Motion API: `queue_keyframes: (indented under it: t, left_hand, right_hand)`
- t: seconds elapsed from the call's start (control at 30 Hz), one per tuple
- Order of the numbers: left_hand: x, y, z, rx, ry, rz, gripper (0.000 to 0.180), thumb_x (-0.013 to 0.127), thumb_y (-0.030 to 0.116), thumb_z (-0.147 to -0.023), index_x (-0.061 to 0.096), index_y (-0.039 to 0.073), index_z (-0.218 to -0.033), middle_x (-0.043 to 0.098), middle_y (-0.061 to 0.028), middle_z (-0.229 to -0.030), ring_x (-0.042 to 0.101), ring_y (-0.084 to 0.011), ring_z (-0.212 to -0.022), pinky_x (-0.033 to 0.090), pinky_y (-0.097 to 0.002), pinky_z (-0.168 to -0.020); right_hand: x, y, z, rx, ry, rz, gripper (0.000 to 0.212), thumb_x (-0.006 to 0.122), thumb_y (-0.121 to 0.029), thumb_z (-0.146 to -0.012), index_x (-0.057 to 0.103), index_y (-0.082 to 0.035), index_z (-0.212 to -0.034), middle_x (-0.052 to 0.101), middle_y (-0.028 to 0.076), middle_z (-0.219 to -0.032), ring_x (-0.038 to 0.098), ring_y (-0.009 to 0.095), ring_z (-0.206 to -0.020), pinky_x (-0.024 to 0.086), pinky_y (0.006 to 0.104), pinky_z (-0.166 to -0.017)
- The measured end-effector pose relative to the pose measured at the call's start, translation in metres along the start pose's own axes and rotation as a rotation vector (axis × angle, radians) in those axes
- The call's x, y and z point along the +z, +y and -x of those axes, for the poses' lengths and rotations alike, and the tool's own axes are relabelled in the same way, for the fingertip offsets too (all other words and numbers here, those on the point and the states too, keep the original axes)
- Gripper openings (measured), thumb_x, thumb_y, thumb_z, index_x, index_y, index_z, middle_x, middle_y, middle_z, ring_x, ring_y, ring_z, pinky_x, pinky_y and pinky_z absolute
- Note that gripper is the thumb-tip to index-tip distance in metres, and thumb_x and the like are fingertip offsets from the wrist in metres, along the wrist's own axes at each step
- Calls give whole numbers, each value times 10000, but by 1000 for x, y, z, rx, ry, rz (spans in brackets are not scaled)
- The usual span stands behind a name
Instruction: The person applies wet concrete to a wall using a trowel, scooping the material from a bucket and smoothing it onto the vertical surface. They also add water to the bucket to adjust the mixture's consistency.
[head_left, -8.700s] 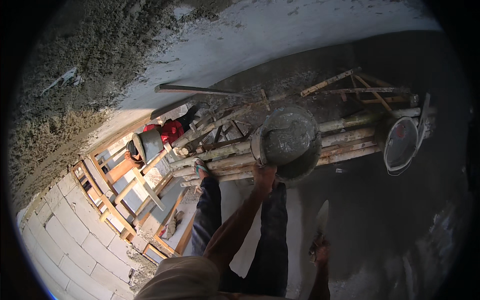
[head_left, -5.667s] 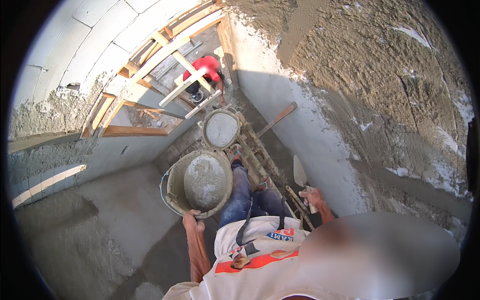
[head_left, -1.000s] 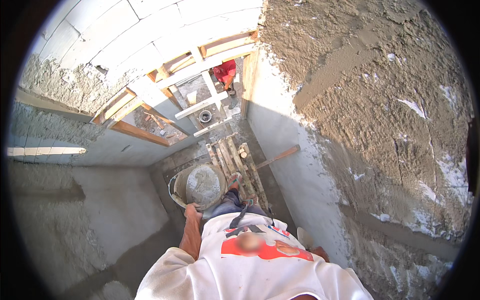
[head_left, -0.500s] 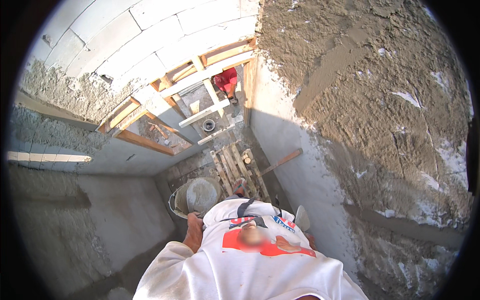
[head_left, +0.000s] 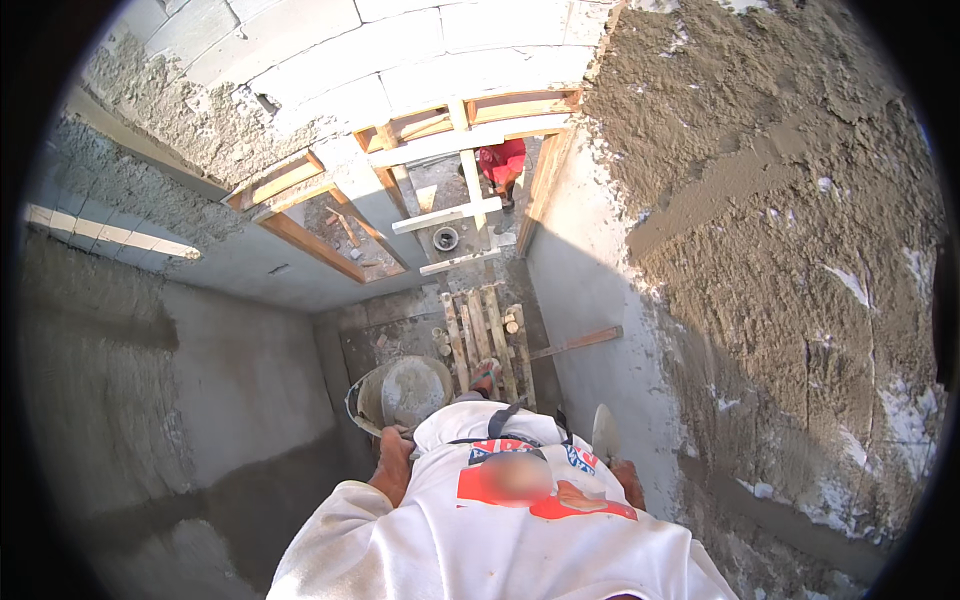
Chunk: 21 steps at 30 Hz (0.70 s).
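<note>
My left hand [head_left: 398, 438] is low beside my shirt, its fingers closed at the near rim of a mortar-smeared bucket [head_left: 366, 402]. Grey wet material and a pale round surface show inside the bucket. On the other side, my right hand [head_left: 627, 476] is partly covered by the shirt. Out of it a trowel's pale, rounded blade [head_left: 604, 432] points up, close to the right wall; the handle is hidden.
A slatted wooden platform [head_left: 488, 335] bears my foot. A long wooden piece [head_left: 577, 343] leans to the right wall, whose upper part carries rough mortar [head_left: 760, 200]. Ahead are wooden frames [head_left: 440, 150], a small bucket [head_left: 445, 238] and a person in red [head_left: 502, 160].
My view has swung left, so the walls and frames sit farther right. More of the trowel blade and right hand shows. The left hand stays at the bucket.
</note>
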<state>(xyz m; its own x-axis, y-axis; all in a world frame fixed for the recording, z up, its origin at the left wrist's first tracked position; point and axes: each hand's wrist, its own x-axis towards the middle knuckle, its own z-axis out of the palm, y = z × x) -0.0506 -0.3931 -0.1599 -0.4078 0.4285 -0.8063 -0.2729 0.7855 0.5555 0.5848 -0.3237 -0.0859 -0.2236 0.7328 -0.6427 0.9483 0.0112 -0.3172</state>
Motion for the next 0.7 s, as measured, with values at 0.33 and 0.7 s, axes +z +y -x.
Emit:
queue_keyframes:
  t: [0.33, 0.7]
  left_hand:
    - [2, -1, 4, -345, 114, 481, 294, 528, 49, -901, 677, -103, -1104, 698, -266, -1162, 692, -393, -1055, 595, -559, -893]
    - [14, 92, 75, 100, -104, -380, 308, 525, 82, -906, 688, -125, -1065, 713, -299, -1131, 694, -441, -1034, 598, -588, -872]
  right_hand:
    - [-36, -30, -46, 59, -90, -515, 124, 718, -164, -901, 723, -41, -884, 766, 168, -837, 698, 245, -616, 521, 344, -507]
    - [-14, -39, -9, 261, -86, -494, 218, 747, -281, -854, 771, -92, -960, 775, 153, -949, 724, 287, -807, 556, 393, -694]
